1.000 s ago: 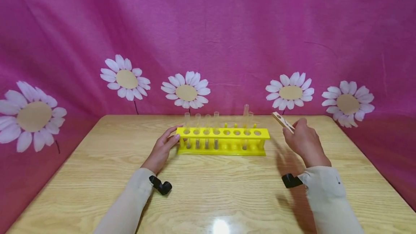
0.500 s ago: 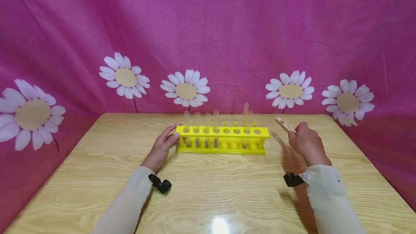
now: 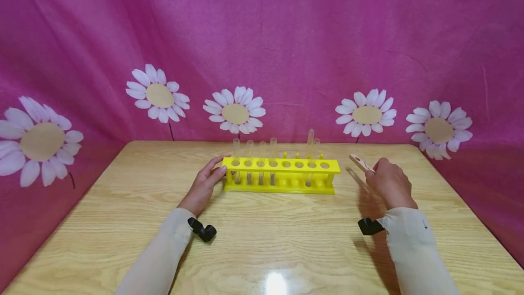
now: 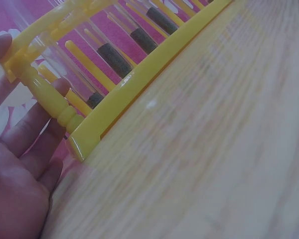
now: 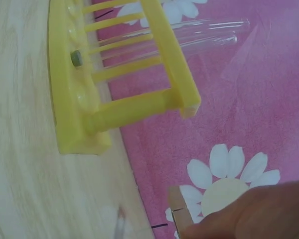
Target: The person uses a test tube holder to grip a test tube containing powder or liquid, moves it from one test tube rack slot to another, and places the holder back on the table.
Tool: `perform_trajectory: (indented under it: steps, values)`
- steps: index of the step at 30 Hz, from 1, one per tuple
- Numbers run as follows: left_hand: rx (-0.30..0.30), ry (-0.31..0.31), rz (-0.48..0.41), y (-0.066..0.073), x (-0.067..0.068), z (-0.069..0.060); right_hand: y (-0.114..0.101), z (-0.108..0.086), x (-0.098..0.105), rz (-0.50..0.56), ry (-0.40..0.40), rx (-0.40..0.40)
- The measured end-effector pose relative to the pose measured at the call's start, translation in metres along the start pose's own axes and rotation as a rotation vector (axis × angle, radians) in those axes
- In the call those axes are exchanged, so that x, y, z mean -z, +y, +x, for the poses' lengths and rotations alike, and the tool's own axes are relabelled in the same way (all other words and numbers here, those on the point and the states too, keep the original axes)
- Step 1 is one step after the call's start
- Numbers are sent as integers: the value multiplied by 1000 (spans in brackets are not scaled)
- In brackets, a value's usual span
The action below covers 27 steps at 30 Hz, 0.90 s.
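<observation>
A yellow test tube rack stands on the table. My left hand holds its left end, the thumb on the front and the fingers behind the end post. Several clear test tubes stand upright in the left holes, with dark grey material at their bottoms. Two more tubes rise near the right end, one higher than the other. To the right of the rack, my right hand grips a wooden test tube clamp, its tip pointing up and left, apart from the rack. The clamp's rear is hidden in the hand.
The wood-grain table extends in front of the rack and to both sides. Behind it hangs a pink cloth printed with white daisies. Yellow pegs stick up at the back of the rack.
My right hand has drawn slightly right and down in the head view, taking the clamp farther from the rack. My left hand keeps its hold, and the rack stays put.
</observation>
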<state>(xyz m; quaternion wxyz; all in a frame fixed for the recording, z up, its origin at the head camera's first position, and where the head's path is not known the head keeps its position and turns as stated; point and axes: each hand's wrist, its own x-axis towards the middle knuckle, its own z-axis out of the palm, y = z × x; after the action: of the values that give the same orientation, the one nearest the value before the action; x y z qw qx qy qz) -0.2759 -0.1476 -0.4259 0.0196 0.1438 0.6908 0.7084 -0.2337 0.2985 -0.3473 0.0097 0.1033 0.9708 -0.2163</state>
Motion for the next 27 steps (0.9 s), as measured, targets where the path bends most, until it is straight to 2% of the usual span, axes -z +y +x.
perform_trajectory:
  steps: [4, 12, 27]
  values:
    - [2, 7, -6, 2, 0, -1, 0, 0, -1, -12, -15, -19]
    - [3, 0, 2, 1, 0, 0, 6, 2, -12, -38, -98, -56]
    - [5, 1, 17, 2, 0, 0, 6, 4, -23, -78, -125, -85]
